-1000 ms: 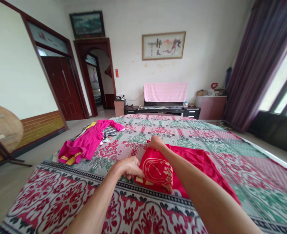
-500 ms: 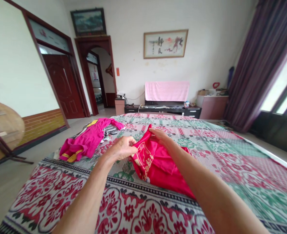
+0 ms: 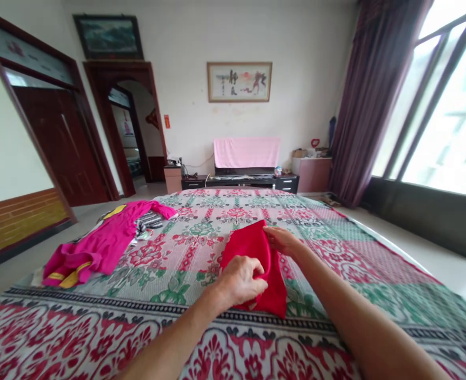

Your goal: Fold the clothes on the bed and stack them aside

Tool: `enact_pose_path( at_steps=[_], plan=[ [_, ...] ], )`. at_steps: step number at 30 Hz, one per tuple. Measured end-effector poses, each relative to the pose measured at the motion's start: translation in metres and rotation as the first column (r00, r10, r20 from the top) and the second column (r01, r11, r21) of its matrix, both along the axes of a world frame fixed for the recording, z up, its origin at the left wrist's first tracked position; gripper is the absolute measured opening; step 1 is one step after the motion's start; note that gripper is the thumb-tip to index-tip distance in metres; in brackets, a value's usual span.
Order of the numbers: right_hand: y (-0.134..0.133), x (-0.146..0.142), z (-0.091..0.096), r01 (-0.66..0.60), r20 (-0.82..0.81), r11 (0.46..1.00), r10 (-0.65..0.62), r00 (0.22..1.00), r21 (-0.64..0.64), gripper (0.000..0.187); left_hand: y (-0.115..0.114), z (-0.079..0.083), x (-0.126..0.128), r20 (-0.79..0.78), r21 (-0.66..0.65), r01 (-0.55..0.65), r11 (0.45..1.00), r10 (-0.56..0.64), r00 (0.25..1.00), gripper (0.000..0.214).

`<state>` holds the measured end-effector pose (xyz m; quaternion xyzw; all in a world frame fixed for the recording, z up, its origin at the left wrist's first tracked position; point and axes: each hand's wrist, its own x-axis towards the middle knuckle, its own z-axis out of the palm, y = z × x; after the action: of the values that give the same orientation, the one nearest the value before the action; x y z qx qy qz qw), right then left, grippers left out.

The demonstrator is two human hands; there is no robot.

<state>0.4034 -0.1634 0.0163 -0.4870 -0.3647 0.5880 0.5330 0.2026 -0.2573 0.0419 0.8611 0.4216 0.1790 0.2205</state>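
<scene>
A folded red cloth (image 3: 252, 250) lies on the patterned bedspread (image 3: 201, 232) in front of me, narrow and plain side up. My left hand (image 3: 243, 279) rests on its near part with the fingers pinched into the fabric. My right hand (image 3: 282, 240) grips the cloth's right edge near the far end, fingers closed on it. Both forearms reach in from the bottom of the view.
A heap of pink, yellow and striped clothes (image 3: 102, 243) lies at the bed's left side. Beyond the bed stand a low dark cabinet (image 3: 236, 182) with a pink towel (image 3: 247, 152) over it, dark doors on the left and purple curtains (image 3: 371, 100) by the window.
The red cloth has been folded over from a wide spread into a narrow strip, its gold pattern now hidden. Both hands shifted right with it, and my view turned right.
</scene>
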Motion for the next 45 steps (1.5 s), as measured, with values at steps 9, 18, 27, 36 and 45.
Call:
enact_pose_path(
  at_steps=[9, 18, 27, 36, 45],
  plan=[
    [-0.001, 0.006, -0.006, -0.046, 0.365, 0.991, -0.003, 0.931, 0.126, 0.038, -0.003, -0.001, 0.015, -0.032, 0.0, 0.013, 1.0, -0.013, 0.999, 0.028],
    [0.004, 0.013, -0.005, 0.02, 0.742, 0.992, -0.107, 0.662, 0.126, 0.048, -0.011, 0.004, 0.022, 0.004, -0.05, 0.059, 0.997, -0.059, 0.998, 0.03],
    [0.006, 0.02, -0.014, 0.089, 0.928, 0.97, -0.241, 0.284, 0.225, 0.051, -0.004, 0.011, 0.0, -0.108, 0.018, -0.038, 0.999, 0.04, 0.993, 0.044],
    [0.012, 0.023, -0.022, 0.017, 0.939, 0.966, -0.255, 0.232, 0.258, 0.049, 0.03, 0.015, -0.052, -0.469, -0.243, -0.254, 0.936, 0.115, 0.875, 0.045],
    [0.006, 0.013, -0.012, -0.081, 0.955, 0.972, -0.197, 0.221, 0.219, 0.038, 0.028, 0.006, -0.041, -0.381, -0.392, -0.14, 0.909, -0.022, 0.924, 0.019]
  ],
)
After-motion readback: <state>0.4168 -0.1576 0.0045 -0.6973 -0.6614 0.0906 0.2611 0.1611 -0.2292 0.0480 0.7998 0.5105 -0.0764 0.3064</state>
